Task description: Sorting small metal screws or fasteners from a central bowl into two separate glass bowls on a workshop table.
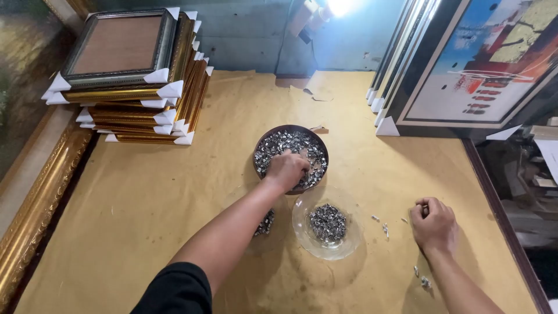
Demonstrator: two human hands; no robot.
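Observation:
A round brown dish [264, 139] full of small silver metal pieces sits mid-table. My left hand [286, 169] reaches into it, fingers curled down into the pieces. In front of it stands a clear glass plate [302, 229] with a small heap of the same metal pieces [327, 223]. Another little heap [265, 222] lies left of the plate, partly hidden by my forearm. My right hand [433, 224] rests on the paper-covered table [145, 203] to the right, fingers closed around a small piece. A few loose pieces [385, 229] lie between hand and plate.
A stack of gold and silver picture frames [136, 81] with white corner guards stands at the back left. Framed pictures [482, 64] lean against the wall at the back right. A gold moulding [35, 215] runs along the left edge. Loose pieces [423, 280] lie near my right wrist.

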